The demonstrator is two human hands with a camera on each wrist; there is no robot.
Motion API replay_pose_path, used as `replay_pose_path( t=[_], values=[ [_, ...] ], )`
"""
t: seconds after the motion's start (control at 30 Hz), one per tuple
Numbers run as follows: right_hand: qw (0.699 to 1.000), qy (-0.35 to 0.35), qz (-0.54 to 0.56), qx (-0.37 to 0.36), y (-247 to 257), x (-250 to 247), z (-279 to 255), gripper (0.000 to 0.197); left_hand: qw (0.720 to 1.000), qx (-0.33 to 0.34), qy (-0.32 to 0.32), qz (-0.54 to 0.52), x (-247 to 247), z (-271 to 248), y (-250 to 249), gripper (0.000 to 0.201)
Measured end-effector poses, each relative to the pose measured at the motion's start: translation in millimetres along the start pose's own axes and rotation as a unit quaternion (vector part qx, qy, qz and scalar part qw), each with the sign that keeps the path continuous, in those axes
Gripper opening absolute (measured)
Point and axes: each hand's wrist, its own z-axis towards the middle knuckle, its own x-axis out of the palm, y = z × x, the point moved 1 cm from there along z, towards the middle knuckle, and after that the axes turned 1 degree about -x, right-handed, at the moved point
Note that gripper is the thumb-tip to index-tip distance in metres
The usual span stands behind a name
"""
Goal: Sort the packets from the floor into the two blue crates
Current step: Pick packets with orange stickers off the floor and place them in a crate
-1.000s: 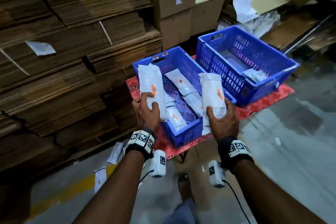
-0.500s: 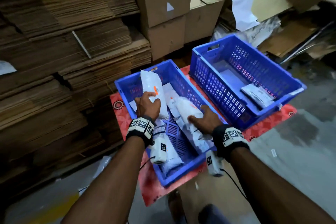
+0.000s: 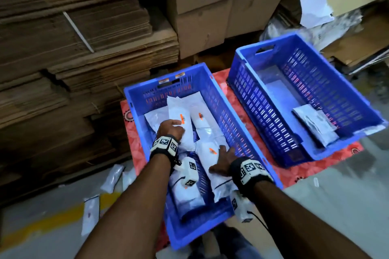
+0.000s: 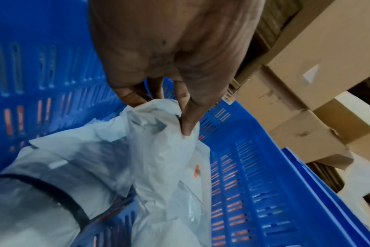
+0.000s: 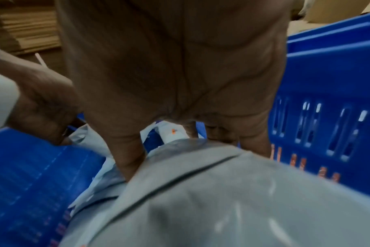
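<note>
The left blue crate [image 3: 200, 231] holds several white packets with orange marks. My left hand [image 3: 174, 125] is inside it and pinches the crumpled top of one white packet [image 4: 165, 150] between thumb and fingers [image 4: 188, 123]. My right hand [image 3: 221, 157] lies over another white packet [image 3: 210, 151] near the crate's right wall, thumb [image 5: 127, 167] on one side and fingers on the other, holding it across its width. The right blue crate [image 3: 263, 115] has grey packets [image 3: 315, 124] at its near end.
Both crates stand on a red patterned surface [image 3: 315, 170]. Loose packets lie on the floor at the left [image 3: 111, 177] [image 3: 90, 216]. Stacked flat cardboard [image 3: 73, 48] and cardboard boxes [image 3: 202, 6] stand behind the crates.
Both hands have come down from above the left crate into it, each bringing a white packet down among the others.
</note>
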Motion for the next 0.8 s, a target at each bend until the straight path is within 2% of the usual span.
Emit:
replay_pose_path(
  t=[0.1, 0.23, 0.3, 0.4, 0.43, 0.5, 0.53, 0.57, 0.6, 0.67, 0.77, 0.8],
  values=[
    [0.998, 0.045, -0.038, -0.001, 4.1, 5.7, 9.0, 0.108, 1.000, -0.004, -0.018, -0.014, 7.0, 7.3, 6.2, 0.020],
    [0.991, 0.093, -0.094, -0.002, 15.2, 7.1, 20.6, 0.134, 1.000, -0.016, -0.009, -0.007, 13.8, 18.7, 24.9, 0.023],
    [0.986, 0.115, -0.119, -0.011, 22.7, 5.5, 21.9, 0.139, 1.000, -0.027, -0.010, -0.008, 15.1, 25.3, 31.9, 0.025],
    [0.986, 0.114, -0.119, -0.026, 27.1, 4.3, 21.7, 0.129, 0.998, -0.046, -0.006, -0.035, 14.0, 30.6, 29.6, 0.025],
    [0.989, 0.111, -0.098, -0.018, 25.7, -0.2, 21.9, 0.118, 0.997, -0.055, -0.007, -0.052, 15.5, 34.3, 28.3, 0.025],
    [0.990, 0.130, -0.048, -0.009, 27.4, -7.2, 19.6, 0.079, 0.995, -0.062, -0.015, -0.070, 16.4, 41.1, 24.1, 0.027],
    [0.989, 0.144, -0.031, -0.015, 27.3, -7.5, 18.0, 0.065, 0.995, -0.061, -0.011, -0.077, 18.7, 45.7, 23.8, 0.027],
    [0.990, 0.133, -0.021, -0.027, 25.4, -4.6, 20.6, 0.064, 0.994, -0.059, -0.008, -0.086, 20.6, 49.7, 23.7, 0.027],
    [0.993, 0.106, -0.030, -0.042, 21.0, 0.8, 23.1, 0.072, 0.994, -0.059, -0.010, -0.096, 22.4, 52.5, 24.8, 0.027],
    [0.987, 0.116, -0.084, -0.074, 22.3, 3.9, 19.6, 0.090, 0.994, -0.062, -0.013, -0.094, 25.6, 52.7, 23.6, 0.026],
    [0.979, 0.127, -0.114, -0.112, 29.0, 5.2, 14.3, 0.096, 0.993, -0.080, -0.002, -0.092, 32.7, 59.4, 30.6, 0.025],
    [0.979, 0.132, -0.118, -0.101, 30.4, 1.7, 12.1, 0.098, 0.992, -0.089, 0.000, -0.087, 33.5, 58.8, 33.7, 0.025]
  ],
)
